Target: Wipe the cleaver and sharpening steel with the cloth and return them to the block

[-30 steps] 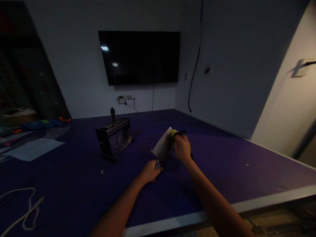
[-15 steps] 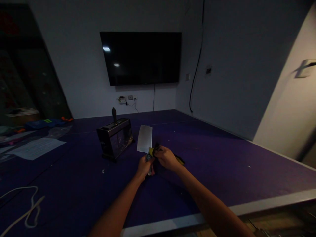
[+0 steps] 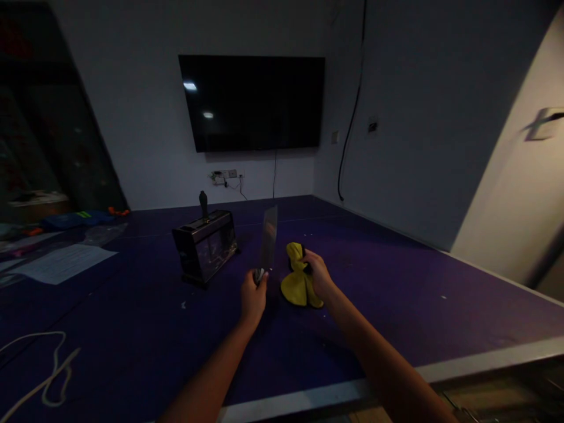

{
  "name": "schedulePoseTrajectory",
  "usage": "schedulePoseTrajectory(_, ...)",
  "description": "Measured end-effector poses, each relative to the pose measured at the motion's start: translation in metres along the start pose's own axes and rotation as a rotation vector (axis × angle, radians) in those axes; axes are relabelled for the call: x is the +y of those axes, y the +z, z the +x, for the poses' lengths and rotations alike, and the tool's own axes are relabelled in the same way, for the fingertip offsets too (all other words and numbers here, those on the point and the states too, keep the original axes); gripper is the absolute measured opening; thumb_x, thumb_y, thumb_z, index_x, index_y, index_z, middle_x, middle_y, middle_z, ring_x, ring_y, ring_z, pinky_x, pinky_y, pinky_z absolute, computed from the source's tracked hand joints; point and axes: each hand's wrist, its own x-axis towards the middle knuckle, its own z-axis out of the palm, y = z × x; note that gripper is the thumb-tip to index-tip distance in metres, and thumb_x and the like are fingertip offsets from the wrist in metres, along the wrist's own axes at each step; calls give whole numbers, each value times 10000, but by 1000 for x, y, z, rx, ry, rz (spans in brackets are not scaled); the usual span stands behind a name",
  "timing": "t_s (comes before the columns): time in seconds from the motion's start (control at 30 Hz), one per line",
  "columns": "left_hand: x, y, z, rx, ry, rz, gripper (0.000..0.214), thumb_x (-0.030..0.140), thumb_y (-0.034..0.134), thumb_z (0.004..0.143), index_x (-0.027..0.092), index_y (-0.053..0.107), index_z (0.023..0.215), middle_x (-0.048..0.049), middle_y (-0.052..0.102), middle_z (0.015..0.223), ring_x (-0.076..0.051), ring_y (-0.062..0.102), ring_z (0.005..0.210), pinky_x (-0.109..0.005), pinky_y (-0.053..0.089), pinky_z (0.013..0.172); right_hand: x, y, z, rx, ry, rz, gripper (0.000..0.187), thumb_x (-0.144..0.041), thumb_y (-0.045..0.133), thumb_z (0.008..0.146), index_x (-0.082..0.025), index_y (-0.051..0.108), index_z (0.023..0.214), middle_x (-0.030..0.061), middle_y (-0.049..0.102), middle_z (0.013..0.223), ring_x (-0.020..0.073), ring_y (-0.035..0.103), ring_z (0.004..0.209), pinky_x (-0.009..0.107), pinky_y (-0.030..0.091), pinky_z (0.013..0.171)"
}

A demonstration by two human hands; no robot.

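My left hand (image 3: 254, 298) is closed around the handle of a cleaver (image 3: 269, 238), most of the handle hidden by the fingers. The broad blade points up and away, turned nearly edge-on to me. To its right, my right hand (image 3: 320, 274) grips a yellow cloth (image 3: 296, 284) with dark patches, bunched at the middle and hanging down toward the table. Cloth and blade are apart. Left of the cleaver stands a dark knife block (image 3: 205, 247) with clear sides, and one black-handled knife (image 3: 203, 204) sticks up from its top.
The purple tabletop (image 3: 388, 305) has a white front edge. Paper sheets (image 3: 66, 263) and plastic lie at the left, with a white cable (image 3: 55, 370) nearer me. A television (image 3: 255, 104) hangs on the back wall, and a black cable (image 3: 352, 123) runs down the wall on the right.
The yellow cloth has come away from the cleaver and moved right with my right hand, now hanging open. My left hand has turned the blade from broadside to nearly edge-on.
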Motion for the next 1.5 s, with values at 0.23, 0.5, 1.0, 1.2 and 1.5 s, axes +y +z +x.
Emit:
schedulePoseTrajectory(0.23, -2, -4, -1, 68, 76, 31, 335, 433, 621, 713, 156, 562, 891, -61, 624, 775, -198, 601, 731, -294, 449, 668, -15, 12, -22, -89, 351, 189, 170, -296, 571, 643, -184, 638, 752, 16, 638, 604, 161, 579, 493, 277, 478, 494)
schedulePoseTrajectory(0.5, 1, -3, -5, 77, 85, 86, 290, 331, 662, 688, 165, 573, 910, -67, 639, 812, -205, 610, 768, -306, 454, 695, -6, 16, -20, -154, 85, 23, 300, -333, 793, 528, -148, 644, 711, 13, 632, 583, 112, 546, 464, 221, 429, 473)
schedulePoseTrajectory(1.0, 10, 7, -8, -498, -461, -552, 458, 525, 738, 535, 150, 547, 715, 34, 534, 499, -65, 482, 389, -171, 362, 397, -3, 9, -13, -17, 11, 19, 295, -327, 792, 476, -153, 617, 638, -22, 569, 510, 92, 472, 426, 216, 354, 431)
schedulePoseTrajectory(1.2, 10, 10, -12, -432, -460, -536, 440, 536, 698, 572, 169, 480, 675, 68, 466, 438, -61, 428, 310, -175, 324, 339, 1, 9, -13, -78, -6, -13, 340, -392, 787, 511, -157, 623, 693, -10, 583, 559, 101, 475, 457, 224, 365, 447)
schedulePoseTrajectory(1.5, 7, 1, 2, -225, -410, -566, 450, 545, 676, 559, 183, 418, 631, 95, 395, 440, -52, 391, 292, -174, 284, 324, 10, -7, -5, -43, -787, -945, 195, -246, 516, 792, -223, 698, 860, 88, 678, 906, 234, 572, 882, 363, 442, 772)
